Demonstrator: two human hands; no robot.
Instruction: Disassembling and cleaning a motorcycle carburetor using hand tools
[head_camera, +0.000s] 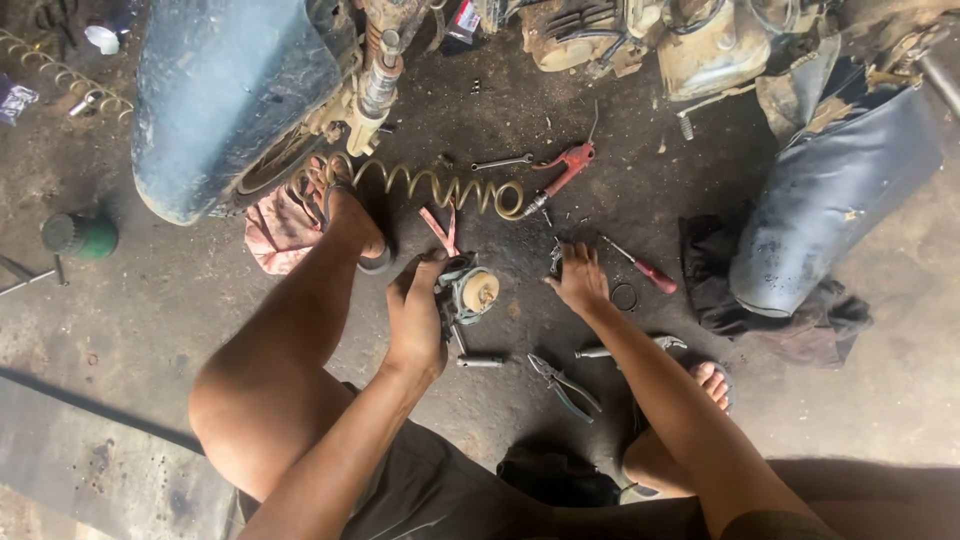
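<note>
A small grey carburettor (470, 292) sits near the middle of the oily floor (200, 300), gripped by the left hand (415, 318). The right hand (580, 280), fingers curled downward, touches a small metal part (556, 258) just beside it. Pliers (565, 385), a red-handled screwdriver (645, 268) and a coiled hose (440, 185) lie nearby.

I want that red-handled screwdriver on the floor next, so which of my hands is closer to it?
Right. Your right hand rests on the floor just left of the red-handled screwdriver. Your left hand is farther away, holding the small metal part beyond the right hand.
</note>
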